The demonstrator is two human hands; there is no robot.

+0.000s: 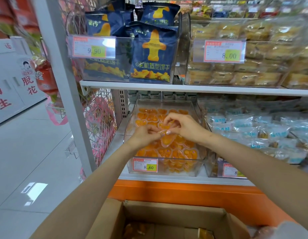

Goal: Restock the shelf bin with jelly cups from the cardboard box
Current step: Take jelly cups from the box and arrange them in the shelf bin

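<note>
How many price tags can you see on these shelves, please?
4: the 9.90 tag upper left, the 8.00 tag upper right, the 8.60 tag on the jelly cup bin, and a partly hidden tag right of it. More may be hidden.

Both bare forearms reach forward and converge, the left from the lower left, the right from the lower right, so the hands meet at the centre. The left hand (146, 135) is turned knuckles-up, its fingers curled inward and its thumb pointing towards the other hand; whether it grips anything cannot be made out. The right hand (186, 126) sits slightly higher, wrist bent a little, its fingers arched over and pinching a jelly cup (164, 125) against the thumb. The two thumb tips lie just beside each other.
</note>
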